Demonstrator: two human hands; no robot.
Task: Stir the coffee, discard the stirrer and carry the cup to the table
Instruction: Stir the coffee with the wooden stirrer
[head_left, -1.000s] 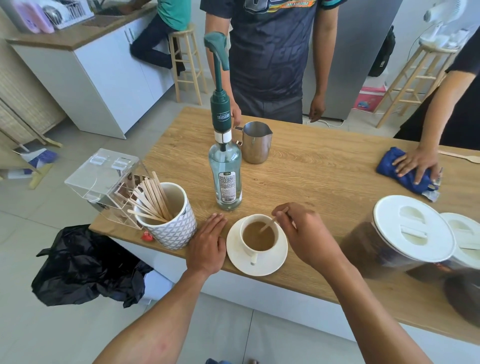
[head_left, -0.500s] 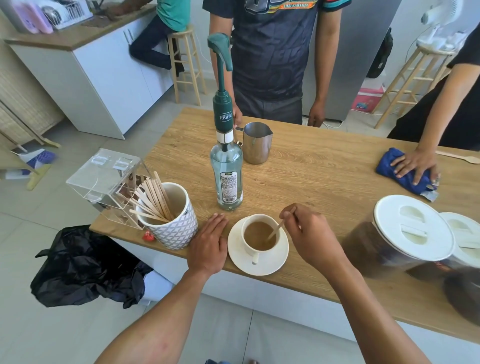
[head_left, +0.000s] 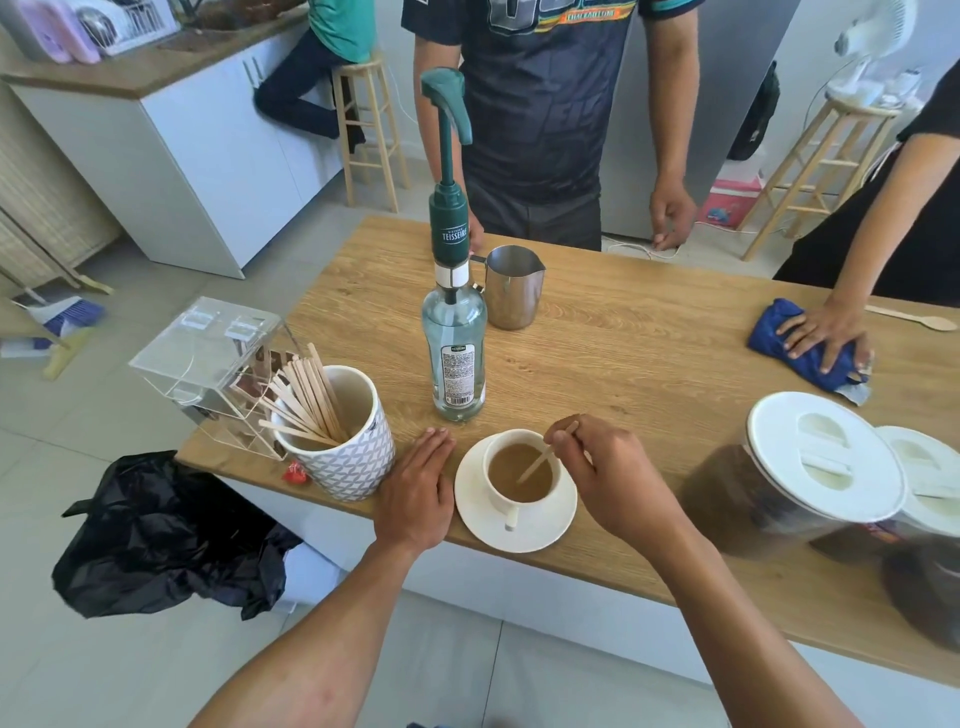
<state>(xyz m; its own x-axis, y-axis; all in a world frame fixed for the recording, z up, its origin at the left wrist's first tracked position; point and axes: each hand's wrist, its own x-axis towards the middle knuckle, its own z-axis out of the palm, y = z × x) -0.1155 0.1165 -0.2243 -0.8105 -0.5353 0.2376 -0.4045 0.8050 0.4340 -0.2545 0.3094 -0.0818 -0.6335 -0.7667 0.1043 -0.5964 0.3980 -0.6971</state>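
Note:
A white cup (head_left: 498, 501) of light brown coffee stands on a white saucer (head_left: 556, 525) near the front edge of the wooden counter (head_left: 649, 364). My right hand (head_left: 613, 473) pinches a thin wooden stirrer (head_left: 540, 460) whose lower end dips into the coffee. My left hand (head_left: 418, 493) lies flat on the counter just left of the saucer, fingers together, holding nothing.
A patterned mug (head_left: 353, 457) of wooden stirrers, a clear box (head_left: 208, 364), a pump bottle (head_left: 454, 338) and a steel jug (head_left: 514, 286) stand behind. Lidded jars (head_left: 810, 467) sit right. A black bin bag (head_left: 156, 535) hangs left. Others stand around; one hand presses a blue cloth (head_left: 800, 348).
The stirrer has shifted inside the cup as my right hand moved slightly. My left hand and the cup have stayed in place.

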